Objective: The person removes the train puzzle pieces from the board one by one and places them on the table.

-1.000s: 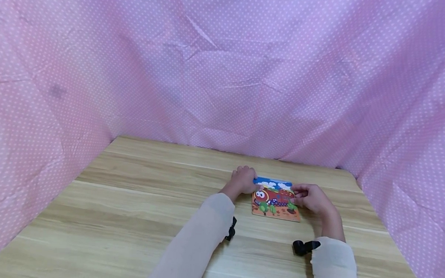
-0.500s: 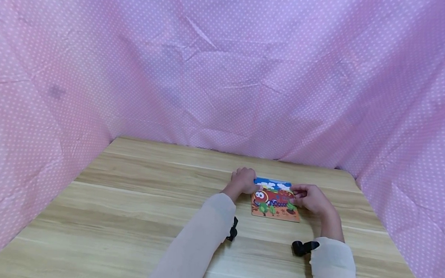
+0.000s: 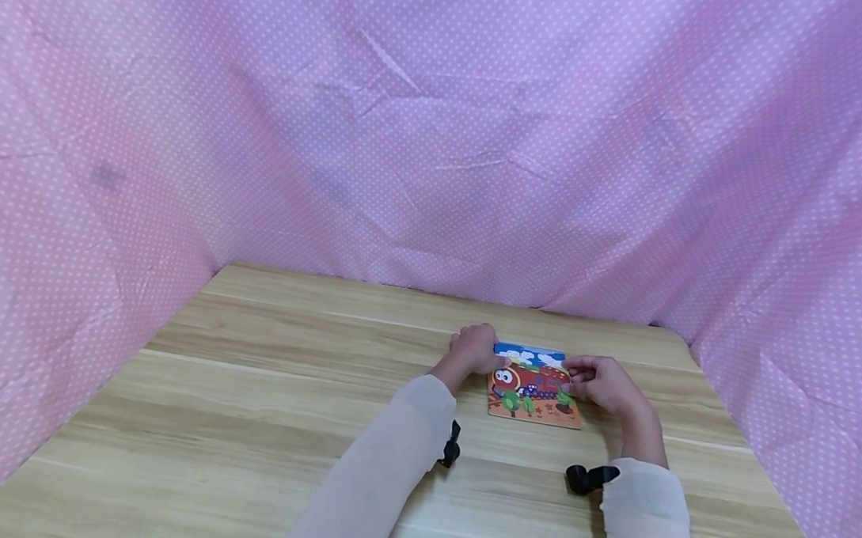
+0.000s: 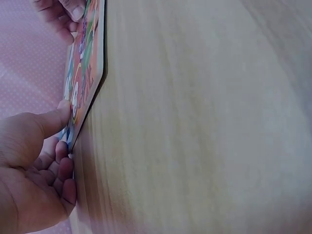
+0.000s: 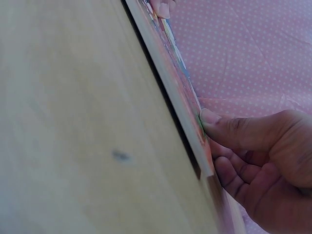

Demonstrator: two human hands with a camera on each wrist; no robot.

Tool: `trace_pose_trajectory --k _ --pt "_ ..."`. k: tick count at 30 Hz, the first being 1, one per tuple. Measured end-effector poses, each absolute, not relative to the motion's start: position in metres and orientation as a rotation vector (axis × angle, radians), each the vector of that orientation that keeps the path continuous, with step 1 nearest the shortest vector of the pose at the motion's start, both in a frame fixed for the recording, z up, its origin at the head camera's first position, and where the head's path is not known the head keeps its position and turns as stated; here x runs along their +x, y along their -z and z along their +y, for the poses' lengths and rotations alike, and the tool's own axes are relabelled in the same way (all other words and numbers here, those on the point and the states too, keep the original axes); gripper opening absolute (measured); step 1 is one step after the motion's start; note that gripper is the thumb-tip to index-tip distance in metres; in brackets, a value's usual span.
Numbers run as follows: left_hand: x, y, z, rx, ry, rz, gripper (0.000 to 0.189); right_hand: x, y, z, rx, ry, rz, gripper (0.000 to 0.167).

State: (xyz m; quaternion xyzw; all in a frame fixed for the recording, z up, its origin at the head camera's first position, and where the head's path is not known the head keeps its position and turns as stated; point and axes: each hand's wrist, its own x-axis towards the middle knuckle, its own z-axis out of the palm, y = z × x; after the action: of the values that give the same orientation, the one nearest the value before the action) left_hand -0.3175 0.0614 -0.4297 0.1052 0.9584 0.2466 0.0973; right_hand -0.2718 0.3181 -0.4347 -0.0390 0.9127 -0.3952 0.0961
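A flat square puzzle board [image 3: 533, 407] lies on the table, printed with a red cartoon train, blue sky, white clouds and green plants. My left hand [image 3: 473, 348] grips its far left side, thumb on the printed face. In the left wrist view, the left hand's fingers [image 4: 66, 168] curl at the board's edge. My right hand [image 3: 605, 382] pinches the opposite side, its thumb [image 5: 209, 117] pressing on the picture near the edge. The right wrist view shows the board's thick pale side [image 5: 168, 92] with a dark shadow below it. The undersides of the fingertips are hidden.
The pale wood-grain table [image 3: 256, 374] spreads around the board. Pink polka-dot cloth [image 3: 435, 142] hangs behind and at both sides of the table. Black wrist-camera mounts [image 3: 591, 479] stick out at both cream sleeves [image 3: 647, 498].
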Motion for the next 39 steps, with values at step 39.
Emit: trace_pose_trajectory --k 39 --pt "-0.3177 0.4350 0.0574 0.484 -0.963 2.735 0.030 -0.2704 0.4336 0.3156 -0.106 1.178 2.704 0.040"
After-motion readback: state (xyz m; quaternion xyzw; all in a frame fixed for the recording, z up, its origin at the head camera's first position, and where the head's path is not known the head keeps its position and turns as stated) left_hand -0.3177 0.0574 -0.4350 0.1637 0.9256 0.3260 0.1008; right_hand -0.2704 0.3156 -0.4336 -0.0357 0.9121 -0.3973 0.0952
